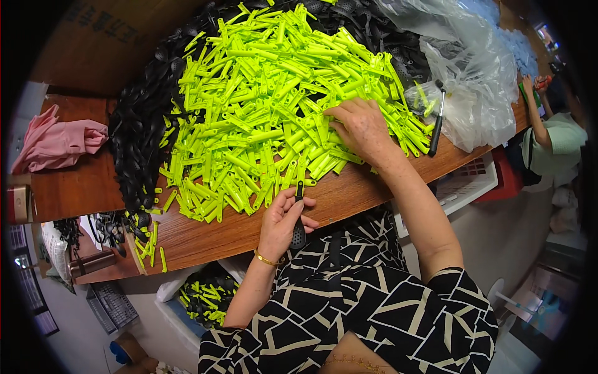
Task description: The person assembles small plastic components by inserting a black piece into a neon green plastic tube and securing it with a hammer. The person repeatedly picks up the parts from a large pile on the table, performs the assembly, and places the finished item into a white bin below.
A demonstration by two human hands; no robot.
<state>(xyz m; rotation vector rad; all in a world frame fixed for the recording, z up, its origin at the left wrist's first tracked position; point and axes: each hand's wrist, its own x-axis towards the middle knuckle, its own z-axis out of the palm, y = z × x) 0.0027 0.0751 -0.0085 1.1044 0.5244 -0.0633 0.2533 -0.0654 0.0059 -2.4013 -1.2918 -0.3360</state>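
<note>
In my left hand [280, 223], near the table's front edge, is a small black plastic utensil head with holes in its end [298, 235]. Thumb and fingers close on its narrow neck, which points toward the pile. My right hand [363, 129] reaches into a big heap of neon green plastic handles [261, 93]. Its fingers are bent in a pinch against one green handle [322, 126] at the heap's right side; the fingertips partly cover it. Many of the handles have a hole at one end.
Black perforated pieces [134, 137] lie heaped left of and behind the handles. A black-gripped tool [438, 121] lies right, beside clear plastic bags [479, 81]. Pink cloth [65, 140] sits far left. Below the table stands a lined bin [180, 318] of green-and-black pieces. Another person [551, 137] works far right.
</note>
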